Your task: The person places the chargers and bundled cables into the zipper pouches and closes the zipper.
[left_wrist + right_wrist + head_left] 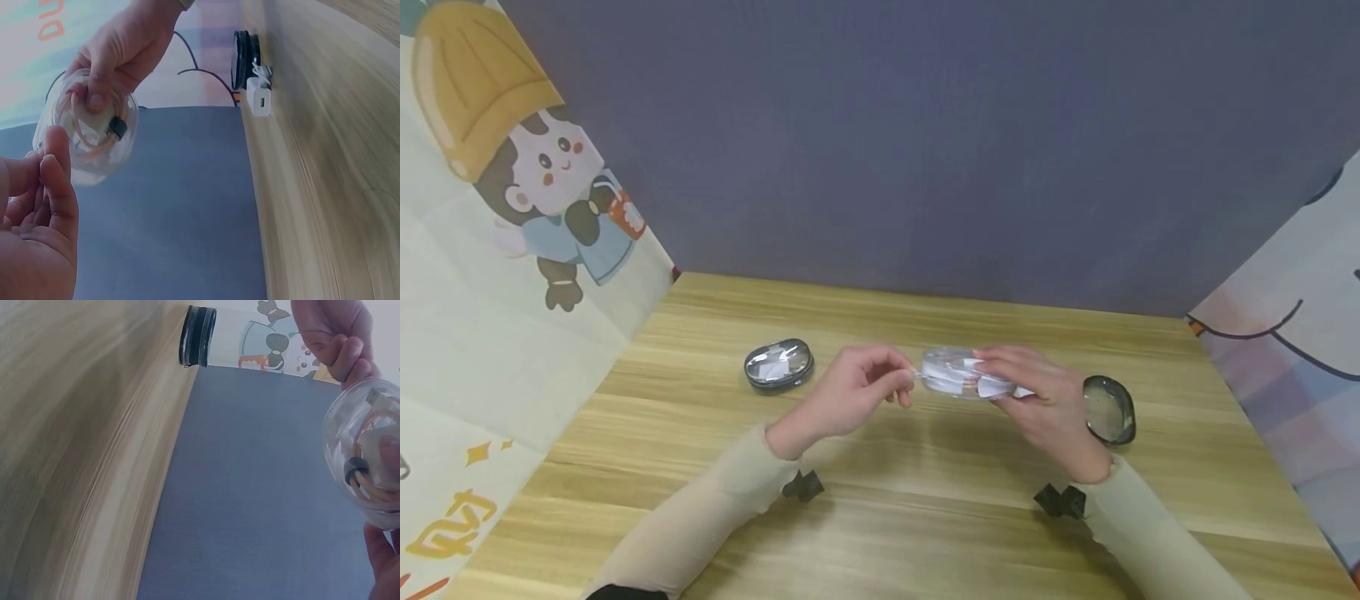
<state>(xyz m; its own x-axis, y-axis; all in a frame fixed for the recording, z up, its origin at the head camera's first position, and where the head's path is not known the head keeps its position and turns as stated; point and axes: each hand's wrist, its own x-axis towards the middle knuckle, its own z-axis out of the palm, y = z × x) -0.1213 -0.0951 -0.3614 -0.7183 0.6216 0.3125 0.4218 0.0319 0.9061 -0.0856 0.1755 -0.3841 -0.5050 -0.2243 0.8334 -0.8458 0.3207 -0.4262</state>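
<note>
My right hand grips a small clear zip case above the table, thumb on one side and fingers on the other. Through its see-through wall, a coiled peach-coloured cable with a dark tie shows in the left wrist view. At the case's left end, my left hand pinches what looks like its small zipper pull, mostly hidden by the fingertips. A white USB charger plug with a white cord lies on the table in the left wrist view.
A black-rimmed clear case sits on the wooden table at left. Another dark-rimmed case lies to the right, beside my right wrist. A grey-blue panel rises along the table's back edge, with printed cloths at both sides.
</note>
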